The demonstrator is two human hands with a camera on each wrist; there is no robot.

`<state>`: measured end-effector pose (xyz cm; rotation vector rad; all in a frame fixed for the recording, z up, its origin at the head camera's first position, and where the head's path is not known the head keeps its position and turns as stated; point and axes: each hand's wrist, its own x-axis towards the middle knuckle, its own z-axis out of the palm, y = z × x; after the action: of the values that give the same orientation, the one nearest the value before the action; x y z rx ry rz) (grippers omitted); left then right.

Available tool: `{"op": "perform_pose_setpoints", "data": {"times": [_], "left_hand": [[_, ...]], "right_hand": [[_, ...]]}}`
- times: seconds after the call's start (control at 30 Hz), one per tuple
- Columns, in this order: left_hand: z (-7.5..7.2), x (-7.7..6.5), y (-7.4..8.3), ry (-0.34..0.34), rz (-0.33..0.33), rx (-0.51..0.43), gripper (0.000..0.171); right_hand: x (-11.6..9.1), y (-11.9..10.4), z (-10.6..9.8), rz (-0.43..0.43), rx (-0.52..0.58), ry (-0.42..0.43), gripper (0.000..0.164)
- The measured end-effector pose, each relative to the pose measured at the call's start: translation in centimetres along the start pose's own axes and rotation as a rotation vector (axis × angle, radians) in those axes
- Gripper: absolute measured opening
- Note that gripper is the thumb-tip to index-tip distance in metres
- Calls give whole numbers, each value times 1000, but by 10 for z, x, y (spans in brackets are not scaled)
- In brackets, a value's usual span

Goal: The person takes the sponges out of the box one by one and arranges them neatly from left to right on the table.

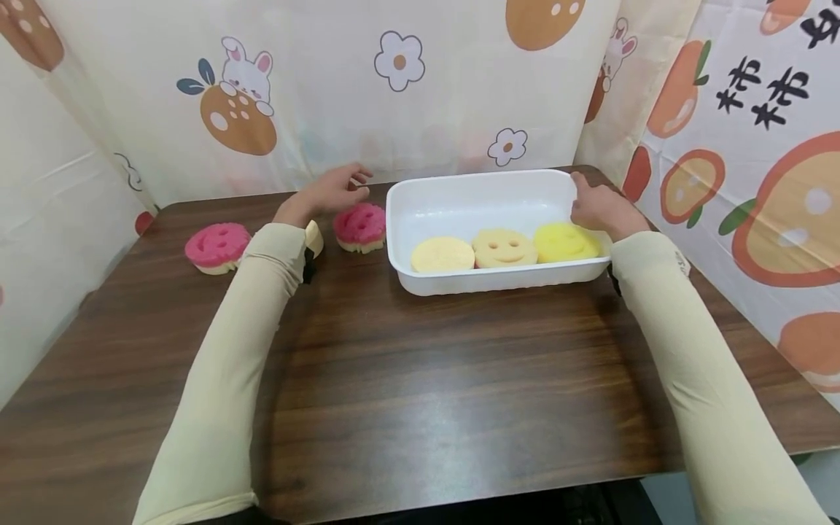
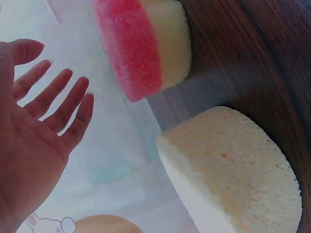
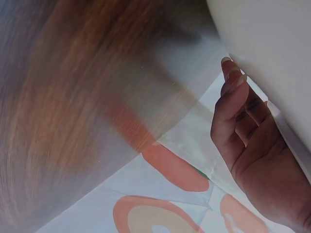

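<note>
My left hand (image 1: 332,191) hovers over the back of the table with its fingers loosely extended, holding nothing. Just below it sits a pink-and-cream smiley sponge (image 1: 360,227). A cream sponge (image 2: 238,174), partly hidden by the left wrist in the head view, lies beside that one. My right hand (image 1: 600,208) grips the right end of a white plastic tray (image 1: 485,283), its fingers against the outer wall in the right wrist view. Along the tray's front side lie a plain cream sponge (image 1: 442,254), a cream smiley sponge (image 1: 504,249) and a bright yellow smiley sponge (image 1: 566,242).
Another pink-topped smiley sponge (image 1: 217,246) lies left of my left forearm. The brown wooden table (image 1: 420,394) ends at a printed curtain (image 1: 341,95) behind and another curtain (image 1: 755,219) on the right.
</note>
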<state>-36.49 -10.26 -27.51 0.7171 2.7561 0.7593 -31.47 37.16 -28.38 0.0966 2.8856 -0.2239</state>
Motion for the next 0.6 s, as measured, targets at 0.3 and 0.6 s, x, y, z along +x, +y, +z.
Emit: {"op": "perform_pose_setpoints", "data": {"times": [0.3,0.6], "left_hand": [[-2,-1,13,39,-22,-14,50],[7,-2,23,53,36,-42,48]], "right_hand": [[1,0,-3,6,12,-15,76],[-1,-2,-3,14,25,-18,76]]}}
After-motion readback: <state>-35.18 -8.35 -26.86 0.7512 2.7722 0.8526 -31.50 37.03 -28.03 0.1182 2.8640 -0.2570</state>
